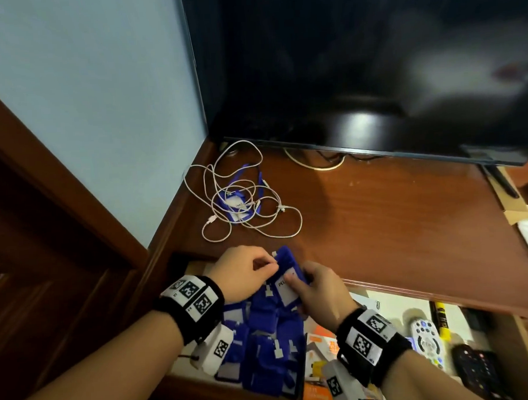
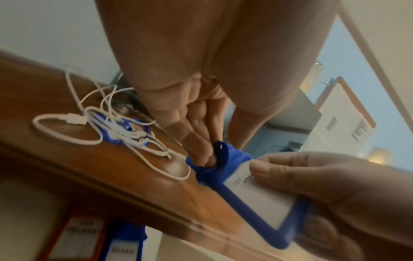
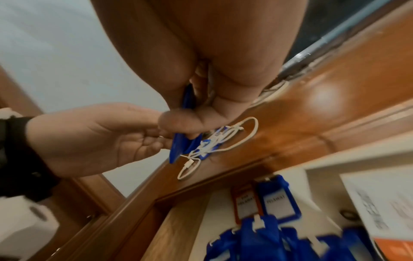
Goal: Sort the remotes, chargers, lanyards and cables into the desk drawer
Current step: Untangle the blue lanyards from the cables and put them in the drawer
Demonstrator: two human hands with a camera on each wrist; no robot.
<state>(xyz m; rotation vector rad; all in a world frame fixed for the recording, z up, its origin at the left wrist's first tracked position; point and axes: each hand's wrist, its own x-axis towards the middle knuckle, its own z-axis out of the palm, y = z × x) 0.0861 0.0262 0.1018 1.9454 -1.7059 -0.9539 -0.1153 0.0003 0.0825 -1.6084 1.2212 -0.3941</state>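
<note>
Both hands hold one blue lanyard badge holder [image 1: 285, 261] with a white card over the back left of the open drawer [image 1: 527, 360]. My left hand [image 1: 268, 264] pinches its blue strap end [image 2: 220, 150]. My right hand [image 1: 293, 281] grips the card part [image 2: 257, 199] between thumb and fingers. Below them a pile of blue lanyards [image 1: 271, 335] fills the drawer's left side. A tangle of white cables [image 1: 244, 197] lies on the desk top over another blue lanyard [image 1: 235, 205]. A white remote [image 1: 426, 341] and a black remote [image 1: 476, 369] lie in the drawer's right side.
A dark TV [image 1: 372, 74] stands at the back of the wooden desk [image 1: 393, 212]. Orange boxes [image 1: 320, 345] and a yellow marker [image 1: 440, 319] lie in the drawer's middle. A blue wall and a wooden door frame [image 1: 44, 179] are at the left.
</note>
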